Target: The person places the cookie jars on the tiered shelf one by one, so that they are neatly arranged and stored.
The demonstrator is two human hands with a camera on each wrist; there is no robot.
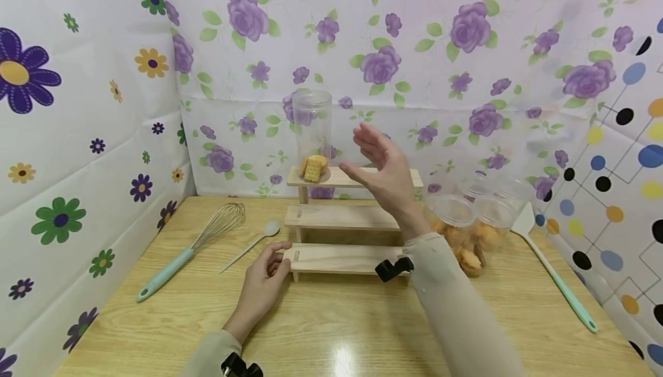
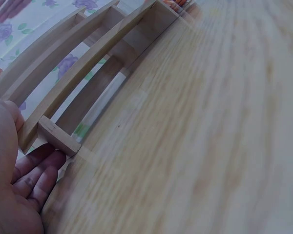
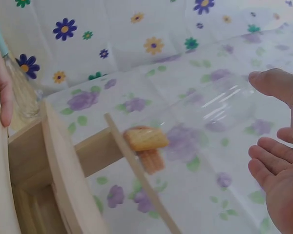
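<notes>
A tall clear jar [image 1: 313, 126] stands at the left end of the top tier of a three-tier wooden rack [image 1: 342, 257]. Several crackers [image 1: 313, 168] lie at its bottom. My right hand [image 1: 385, 172] is in the air to the right of the jar, fingers extended and thumb apart. In the right wrist view a gap separates that hand [image 3: 283, 161] from the jar [image 3: 224, 105]. At the left end of the lowest tier, my left hand [image 1: 266, 279] grips the rack. The left wrist view has its fingers [image 2: 41, 180] curled at the end leg.
Left of the rack lie a whisk [image 1: 191, 250] and a pale spoon [image 1: 254, 243]. On the right, several clear jars [image 1: 449, 213] holding orange-brown snacks stand close against the rack. A spatula [image 1: 554, 273] with a mint handle lies farther right. Floral cloth [image 1: 414, 77] hangs behind.
</notes>
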